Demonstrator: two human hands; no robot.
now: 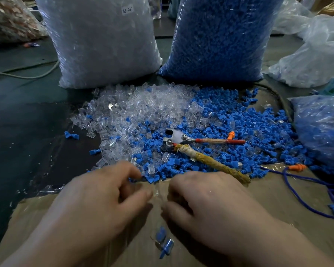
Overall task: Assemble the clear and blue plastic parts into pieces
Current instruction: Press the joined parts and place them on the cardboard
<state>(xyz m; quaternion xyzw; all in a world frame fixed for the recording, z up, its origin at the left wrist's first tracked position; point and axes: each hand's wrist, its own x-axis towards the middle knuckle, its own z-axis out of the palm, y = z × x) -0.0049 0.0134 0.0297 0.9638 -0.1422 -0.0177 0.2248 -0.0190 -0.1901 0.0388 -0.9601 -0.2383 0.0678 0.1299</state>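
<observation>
Left hand (96,205): low in the view, back upward, fingers curled inward toward the other hand. Blur hides whether it grips anything.
Right hand (210,205): mirrors it just beside, with the fingertips of both hands almost meeting. Its grasp cannot be told either.
Between the fingertips: a faint clear glint, possibly a part being pressed together. This is a judgement, not certain.
Clear parts (143,108): a loose heap beyond the left hand's fingers, within easy reach.
Blue parts (239,132): a matching heap beyond the right hand. The two heaps mingle just ahead of the fingertips, likely so either kind can be picked up without stretching.
Finished pieces (167,245): two blue-in-clear pieces lie between the wrists, nearer the person, apart from the raw stock.
Cardboard sheet (278,199): lies under both hands as a work surface.
Pliers (176,138): rest on the blue heap beyond the right hand, untouched.
Clear bag (100,41) and blue bag (220,35): stand upright behind the heaps, far beyond both hands, as refill stock.
Stage: early, judging by so few finished pieces.
</observation>
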